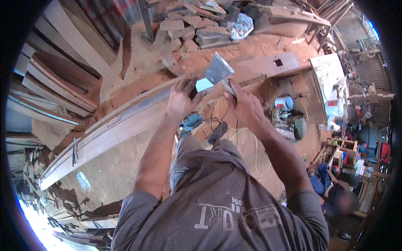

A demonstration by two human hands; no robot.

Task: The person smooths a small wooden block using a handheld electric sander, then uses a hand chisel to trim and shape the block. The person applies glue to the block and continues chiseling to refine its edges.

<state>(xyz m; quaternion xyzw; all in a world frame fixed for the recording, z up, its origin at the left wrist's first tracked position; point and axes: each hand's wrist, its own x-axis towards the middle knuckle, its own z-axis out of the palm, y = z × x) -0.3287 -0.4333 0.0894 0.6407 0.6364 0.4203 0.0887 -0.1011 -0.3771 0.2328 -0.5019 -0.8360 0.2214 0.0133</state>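
My right hand [245, 104] grips a wide-bladed putty knife [219, 70] by its handle, the broad grey blade tilted up and away from me. Just left of the blade is my left hand [183, 99], fingers and thumb apart, over the long wooden beam [130, 119]. Whether its fingertips touch the wood I cannot tell. Between the two hands lies a bright bluish-white patch [204, 85]; it could be light on the wood or a flat piece. The beam runs from the lower left to the upper right, with a square hole near its far right end.
A blue power tool [191, 122] lies by my feet, with cables on the ground. Right of me stand a white bucket [284, 103] and a pale board [326, 81]. Stacked wood offcuts [201, 31] lie beyond the beam, curved planks [58, 85] lean left. Another person [335, 188] is lower right.
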